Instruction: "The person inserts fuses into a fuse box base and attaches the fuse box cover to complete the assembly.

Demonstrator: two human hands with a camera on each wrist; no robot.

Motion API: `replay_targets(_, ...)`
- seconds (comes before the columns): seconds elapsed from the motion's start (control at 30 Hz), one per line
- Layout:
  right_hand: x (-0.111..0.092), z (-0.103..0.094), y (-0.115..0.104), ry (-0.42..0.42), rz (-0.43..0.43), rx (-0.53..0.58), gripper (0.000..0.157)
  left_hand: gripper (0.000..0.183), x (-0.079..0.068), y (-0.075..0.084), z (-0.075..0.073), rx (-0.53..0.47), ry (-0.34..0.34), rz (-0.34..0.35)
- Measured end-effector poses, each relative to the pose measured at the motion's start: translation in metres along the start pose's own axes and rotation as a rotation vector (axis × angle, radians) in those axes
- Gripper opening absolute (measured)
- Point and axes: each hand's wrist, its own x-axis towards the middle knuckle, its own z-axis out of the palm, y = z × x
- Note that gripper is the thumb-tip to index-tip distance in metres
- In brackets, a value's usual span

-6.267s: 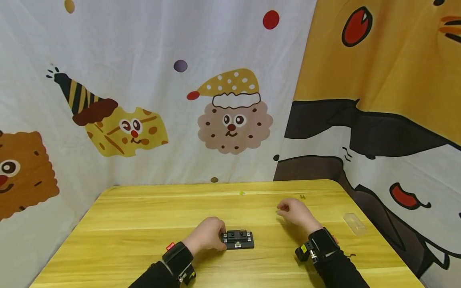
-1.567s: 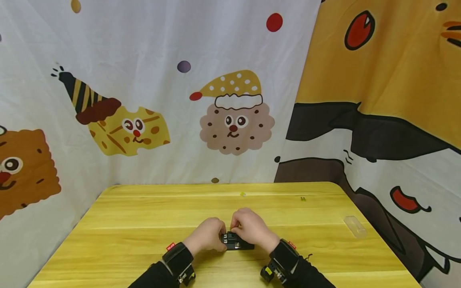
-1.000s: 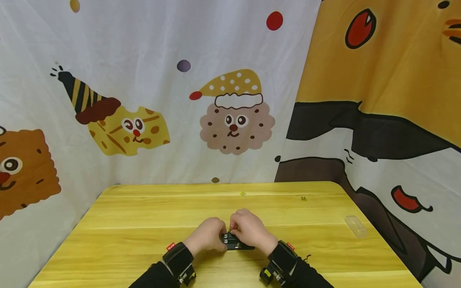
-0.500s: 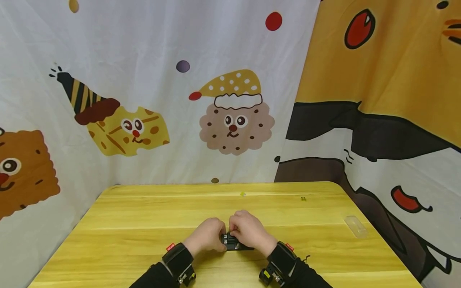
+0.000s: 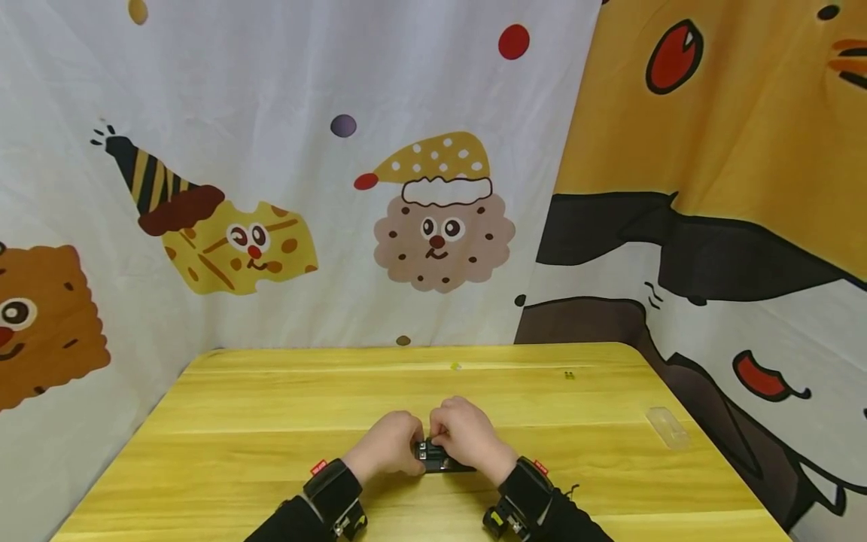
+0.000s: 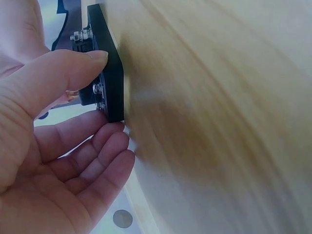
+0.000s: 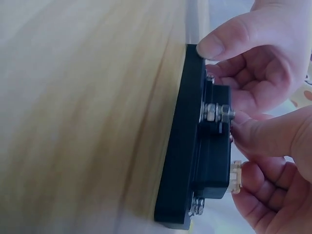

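A black terminal block (image 5: 440, 463) with metal bolts and nuts (image 7: 211, 112) lies flat on the wooden table. My left hand (image 5: 386, 444) grips its left end; in the left wrist view the thumb lies on the black base (image 6: 113, 73) and the index finger is at the far edge. Over the block's upper side, my right hand (image 5: 467, 433) curls thumb and index finger together, pinching a small piece mostly hidden by the fingertips. Beside these fingers, a small translucent yellowish piece (image 7: 236, 176) sticks out of the block's top, seen in the right wrist view.
A clear plastic cover (image 5: 667, 427) lies at the table's right side. Towards the back edge are a small pale yellow piece (image 5: 456, 366) and small dark yellowish pieces (image 5: 570, 375). A cartoon-print curtain (image 5: 433, 83) hangs behind the table (image 5: 271, 391).
Over the earlier frames, my right hand has come left from the table's right part onto the block. In the last second it has barely shifted. My left hand keeps its grip.
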Motion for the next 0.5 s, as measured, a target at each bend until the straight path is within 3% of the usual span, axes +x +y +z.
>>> replay_targets(0.5,0.0016,-0.0001,0.0049,-0.025,0.041,0.083,0.025,0.028,-0.0008,0.0004,-0.0002,0.006,0.003,-0.005)
